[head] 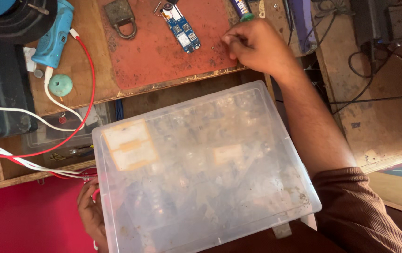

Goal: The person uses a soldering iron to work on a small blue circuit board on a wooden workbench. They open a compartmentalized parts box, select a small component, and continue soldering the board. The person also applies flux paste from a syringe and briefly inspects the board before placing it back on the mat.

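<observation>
At far left lie a blue tool (53, 35), a teal cap (60, 85) and red and white cables (46, 150) on the wooden bench (76, 61). The left hand (90, 213) grips the left edge of the clear box (201, 173), fingers hidden beneath it. The box's long axis runs left to right, tilted slightly, lid shut. Above, a padlock (121, 18) and a blue circuit board (182, 29), pointing up-left, lie on a red mat (163, 56). The right hand (255, 44) pinches something tiny at the mat's right edge, fingertips together.
</observation>
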